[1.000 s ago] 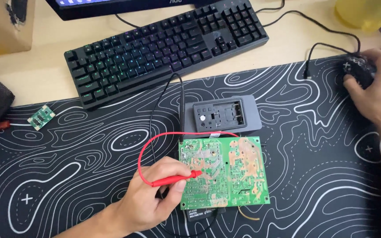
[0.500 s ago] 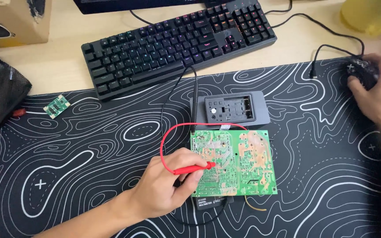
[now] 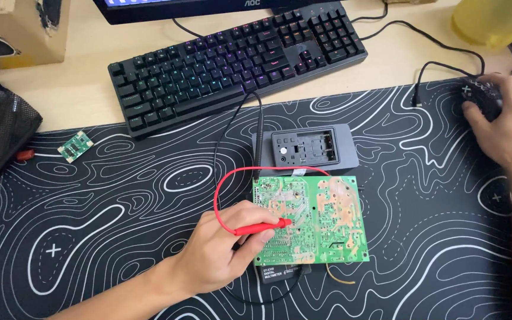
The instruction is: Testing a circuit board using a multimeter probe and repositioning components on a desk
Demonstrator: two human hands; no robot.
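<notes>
Behind circuit board (image 3: 321, 213), grey case (image 3: 306, 151) (keyboard (image 3: 238, 59) beyond)

Bright, even light; soft shadows, sharp focus, no glare or blur

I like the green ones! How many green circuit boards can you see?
2: the big circuit board under the red probe in the left hand, and a small circuit board at the mat's left edge.

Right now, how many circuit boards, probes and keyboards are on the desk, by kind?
Green circuit boards: 2, the large board under the left hand and a small board.
Test probes: 2, a red probe and a black probe.
Keyboards: 1, the black keyboard.
Total: 5.
</notes>
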